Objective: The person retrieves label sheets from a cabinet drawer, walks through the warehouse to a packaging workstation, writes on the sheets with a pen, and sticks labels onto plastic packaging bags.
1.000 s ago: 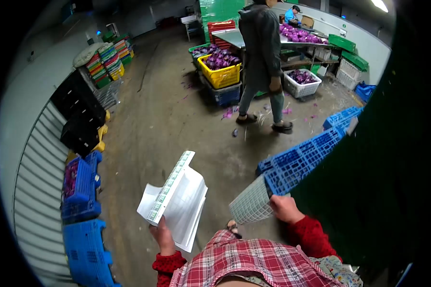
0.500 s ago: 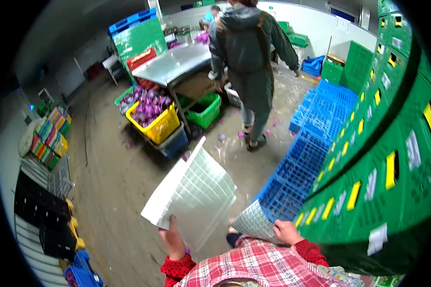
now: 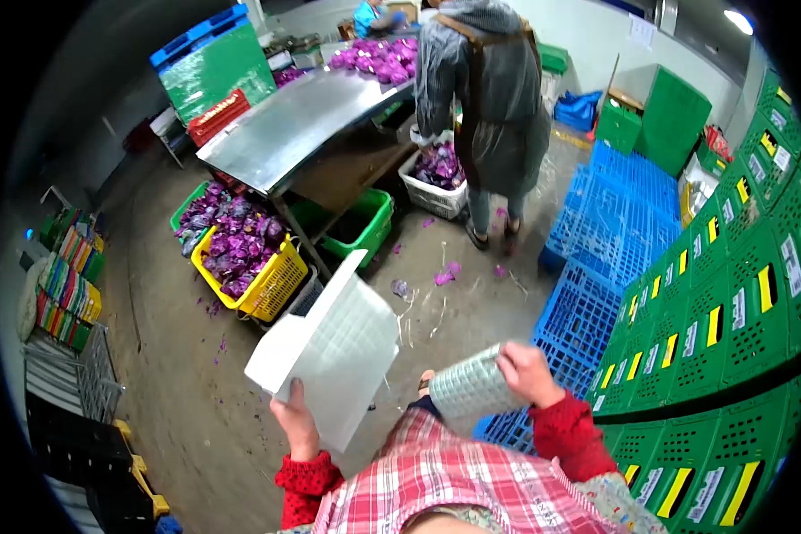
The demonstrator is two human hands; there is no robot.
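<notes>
My left hand (image 3: 298, 423) is closed on the near edge of a stack of white sheets (image 3: 334, 347), with the thumb on top. The sheets are tilted, and faint grid lines show on their upper face. My right hand (image 3: 527, 374) pinches the end of a curled pale sheet (image 3: 467, 384) covered in a grid of small marks. What is printed on it is too small to read. This sheet hangs in front of my checked apron (image 3: 454, 476), apart from the white stack.
Green crates (image 3: 721, 320) with yellow tags are stacked at right beside blue pallets (image 3: 578, 307). A yellow crate (image 3: 271, 285) of purple cabbage stands by a metal table (image 3: 285, 120). A person (image 3: 485, 98) stands there near a white crate (image 3: 436, 198). Purple scraps litter the floor.
My view has shifted, bringing more of the metal table and cabbage into sight. My right hand has lifted the gridded sheet, now more curled. The other person has turned toward the white crate.
</notes>
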